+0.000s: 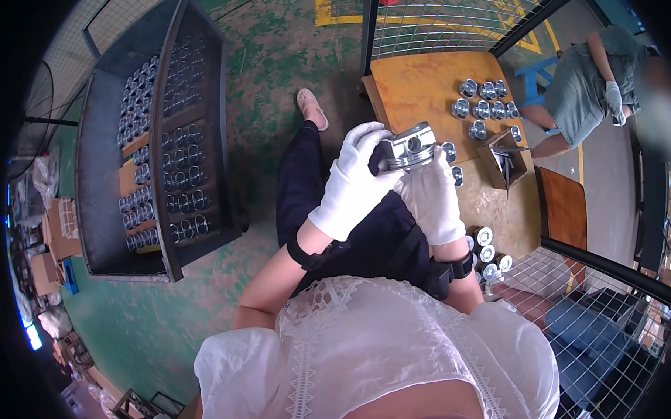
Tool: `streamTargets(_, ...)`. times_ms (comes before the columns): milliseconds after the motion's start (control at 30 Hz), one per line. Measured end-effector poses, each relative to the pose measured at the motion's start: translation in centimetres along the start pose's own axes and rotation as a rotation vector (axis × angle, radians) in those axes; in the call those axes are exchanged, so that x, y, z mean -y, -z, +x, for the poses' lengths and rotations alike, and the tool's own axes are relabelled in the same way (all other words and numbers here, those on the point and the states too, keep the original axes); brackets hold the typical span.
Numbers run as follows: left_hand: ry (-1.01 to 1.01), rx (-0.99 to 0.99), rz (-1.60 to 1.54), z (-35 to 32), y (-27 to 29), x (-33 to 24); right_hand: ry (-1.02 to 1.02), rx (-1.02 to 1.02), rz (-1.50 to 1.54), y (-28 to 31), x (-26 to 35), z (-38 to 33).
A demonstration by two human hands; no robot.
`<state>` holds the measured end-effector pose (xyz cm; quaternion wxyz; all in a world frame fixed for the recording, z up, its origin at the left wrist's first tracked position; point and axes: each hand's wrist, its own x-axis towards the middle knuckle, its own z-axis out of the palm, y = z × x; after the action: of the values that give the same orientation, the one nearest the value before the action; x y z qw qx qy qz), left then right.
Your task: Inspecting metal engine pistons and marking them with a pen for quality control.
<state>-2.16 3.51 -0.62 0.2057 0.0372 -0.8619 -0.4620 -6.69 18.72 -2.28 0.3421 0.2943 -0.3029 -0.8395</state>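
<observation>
In front of me a shiny metal engine piston point(411, 147) is held up off the table, tilted, with its pin hole and ring grooves showing. My left hand point(355, 179), in a white glove, is closed on its left side. Something dark shows between those fingers and the piston; I cannot make out what it is. From below and the right, my white-gloved right hand point(430, 196) grips the same piston, its fingertips at the lower edge. More pistons point(481, 109) stand in loose rows on the wooden table point(421, 72) to the right.
At left stands a dark metal bin cart point(102, 223) with rows of pistons inside. A small box point(492, 159) with tools sits on the table. White-topped round parts point(484, 252) lie at its near end. Wire mesh panels point(612, 322) border the table. Another person point(602, 86) sits at right.
</observation>
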Motion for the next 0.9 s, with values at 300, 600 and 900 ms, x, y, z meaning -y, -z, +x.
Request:
streamTargets(300,-0.030,-0.019,-0.014,0.2,0.2,-0.5,0.188,0.167,-1.358,0.2,0.3,0.5)
streamTargets(600,-0.083,-0.022,-0.091,0.3,-1.5,-0.8,0.140,0.033,-1.141,-0.1,0.7,0.8)
streamTargets(900,-0.142,0.014,-0.034,0.1,-2.1,0.5,0.492,-0.012,-1.688,-0.2,1.5,0.3)
